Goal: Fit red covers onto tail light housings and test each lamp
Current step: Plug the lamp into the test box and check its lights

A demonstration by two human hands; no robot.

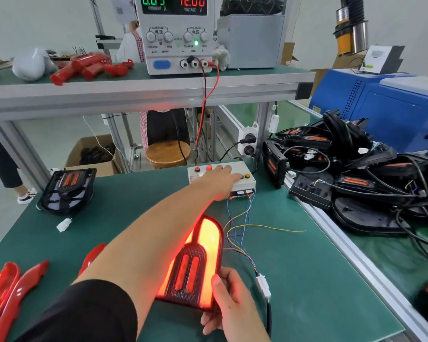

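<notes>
bare housing (67,191) far left, tangled housings (356,169) right

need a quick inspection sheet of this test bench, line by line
surface: green mat, bare in parts.
job's things: lit tail light; uncovered housing far left; loose red covers; button box.
clutter: housings heap at right.
grips: left hand reaches onto button box; right hand holds tail light.
cables: coloured wires from box to white connector.
surroundings: power supply on shelf reads 12.00 V.
</notes>
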